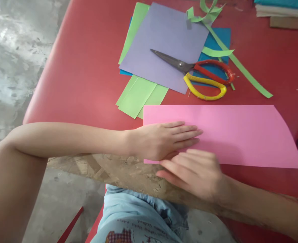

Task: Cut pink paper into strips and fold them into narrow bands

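Note:
A long sheet of pink paper (250, 135) lies along the near edge of the red table, its right end slanting. Flat on its left part rests my left hand (164, 138), palm down with fingers stretched out. My right hand (196, 173), slightly blurred, is at the paper's near edge just below the left one. Its fingers are curled and closed, with the index fingertip and thumb at the paper's edge by the left wrist. Beyond the pink sheet, scissors (181, 65) with one red and one yellow handle lie on a purple sheet (161, 44).
Green paper pieces (141, 94) and blue paper (219, 40) lie around the purple sheet. Curled green strips (250, 77) trail to the right. A stack (282, 10) stands at the far right corner of the red table (88, 67). Concrete floor (17, 50) shows at left.

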Motion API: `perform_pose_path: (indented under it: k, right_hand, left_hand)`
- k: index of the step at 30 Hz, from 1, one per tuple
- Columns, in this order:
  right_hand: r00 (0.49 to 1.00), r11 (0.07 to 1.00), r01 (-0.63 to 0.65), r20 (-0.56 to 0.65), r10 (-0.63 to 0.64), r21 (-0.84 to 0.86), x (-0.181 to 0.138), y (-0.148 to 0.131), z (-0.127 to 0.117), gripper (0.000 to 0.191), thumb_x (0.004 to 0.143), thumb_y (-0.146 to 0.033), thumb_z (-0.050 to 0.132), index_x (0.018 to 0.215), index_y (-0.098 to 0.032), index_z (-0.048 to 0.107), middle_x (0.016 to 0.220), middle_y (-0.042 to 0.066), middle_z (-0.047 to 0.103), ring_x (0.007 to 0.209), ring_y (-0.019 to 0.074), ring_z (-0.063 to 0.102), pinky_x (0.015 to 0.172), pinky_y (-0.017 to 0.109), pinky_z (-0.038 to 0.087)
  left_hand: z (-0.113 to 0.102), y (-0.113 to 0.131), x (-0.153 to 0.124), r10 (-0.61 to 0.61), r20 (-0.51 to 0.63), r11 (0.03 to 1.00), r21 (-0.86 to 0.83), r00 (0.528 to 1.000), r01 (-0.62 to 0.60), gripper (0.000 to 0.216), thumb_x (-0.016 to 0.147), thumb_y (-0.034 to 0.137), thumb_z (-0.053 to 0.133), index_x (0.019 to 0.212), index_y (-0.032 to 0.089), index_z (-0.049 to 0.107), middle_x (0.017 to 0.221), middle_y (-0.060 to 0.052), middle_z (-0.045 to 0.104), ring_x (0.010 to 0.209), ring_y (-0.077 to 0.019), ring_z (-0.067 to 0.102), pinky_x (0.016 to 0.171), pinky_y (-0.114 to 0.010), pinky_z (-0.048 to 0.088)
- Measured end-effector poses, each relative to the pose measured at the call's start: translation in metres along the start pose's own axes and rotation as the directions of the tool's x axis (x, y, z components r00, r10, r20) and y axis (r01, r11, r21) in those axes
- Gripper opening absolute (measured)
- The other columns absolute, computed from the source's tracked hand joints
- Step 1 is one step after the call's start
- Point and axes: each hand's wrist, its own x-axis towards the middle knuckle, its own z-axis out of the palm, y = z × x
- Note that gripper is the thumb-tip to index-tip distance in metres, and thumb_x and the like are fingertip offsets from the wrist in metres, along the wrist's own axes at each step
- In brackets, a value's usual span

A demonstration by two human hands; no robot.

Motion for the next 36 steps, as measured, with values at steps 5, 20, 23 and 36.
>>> perform_pose_path:
  k: [5, 20, 23, 36]
  right_hand:
    - [0.908, 0.882, -0.418, -0.126, 0.399, -0.217, 0.028, 0.081, -0.032, 0.024, 0.091, -0.016, 0.047, 0.11, -0.023, 0.059, 0.093, 0.009, 0.064, 0.077, 0.0172, 0.061, 0.068, 0.031, 0.048]
    - [0.691, 0.706, -0.708, 0.223, 0.688, 0.018, 0.062, 0.13, -0.026, 0.033, 0.071, -0.019, 0.074, 0.098, -0.017, 0.055, 0.084, 0.007, 0.068, 0.066, 0.0162, 0.062, 0.051, 0.026, 0.042]
    - [0.671, 0.664, -0.733, 0.316, 0.671, 0.146, 0.076, 0.103, -0.016, 0.035, 0.081, -0.031, 0.065, 0.108, -0.016, 0.049, 0.08, 0.004, 0.067, 0.065, 0.015, 0.061, 0.055, 0.028, 0.044]
    - [0.715, 0.739, -0.674, 0.236, 0.658, -0.021, 0.1, 0.08, 0.026, 0.061, 0.06, -0.04, 0.084, 0.103, -0.014, 0.049, 0.1, 0.012, 0.067, 0.102, 0.0315, 0.061, 0.076, 0.038, 0.048]
  left_hand:
    - [0.006, -0.001, 0.001, -0.003, -0.083, 1.0, -0.015, 0.997, 0.002, 0.051, 0.1, 0.03, 0.02, 0.141, 0.004, 0.038, 0.149, -0.014, 0.037, 0.139, -0.0228, 0.034, 0.116, -0.037, 0.029]
    - [0.008, 0.002, 0.0, -0.022, -0.152, 0.999, 0.02, 0.988, 0.025, 0.05, 0.099, 0.031, 0.023, 0.139, 0.008, 0.042, 0.147, -0.011, 0.04, 0.137, -0.0206, 0.038, 0.115, -0.035, 0.031]
    - [0.007, 0.002, 0.001, -0.026, -0.138, 0.999, 0.027, 0.99, 0.03, 0.05, 0.099, 0.029, 0.02, 0.14, 0.007, 0.04, 0.148, -0.011, 0.039, 0.138, -0.0198, 0.037, 0.115, -0.035, 0.029]
    - [0.003, 0.002, 0.004, -0.038, -0.053, 0.999, 0.015, 0.998, 0.038, 0.05, 0.098, 0.03, 0.023, 0.142, 0.009, 0.038, 0.148, -0.009, 0.039, 0.14, -0.0194, 0.034, 0.117, -0.034, 0.029]
